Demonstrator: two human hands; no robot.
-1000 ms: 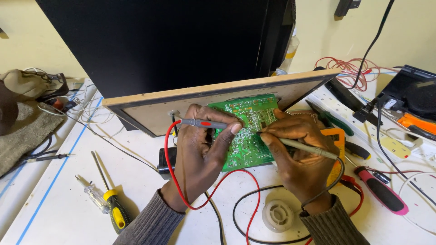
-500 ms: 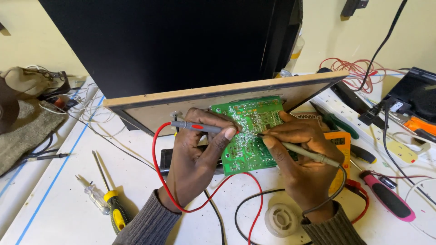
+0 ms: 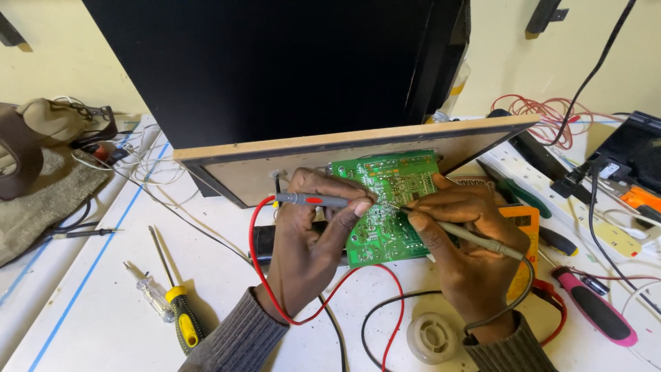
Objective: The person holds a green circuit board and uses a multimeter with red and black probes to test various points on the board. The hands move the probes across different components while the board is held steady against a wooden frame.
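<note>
On the white bench, in front of a wood-edged panel leaning against a big black cabinet: a green circuit board propped up between both hands, solder side toward the camera. Left hand closed around the red-marked probe, thumb and fingers pinching it near the board's left edge, tip laid across toward the middle; red lead looping down past the wrist. Right hand gripping the dark probe pen-fashion, tip touching the board near its centre, black lead trailing off below. Compared with the view a second ago, little changed in the grips: same pinch on each probe, board propped the same way, the two tips drawn slightly closer near the board's middle, mostly a shift of the camera; probing apparently ongoing rather than finished. Board thus directly between the hands, touched by both. Under the right hand, an orange multimeter, partly hidden. Nearby: a yellow-handled screwdriver and a clear-handled one to the left, a roll of clear tape close below, a pink-handled tool to the right.
</note>
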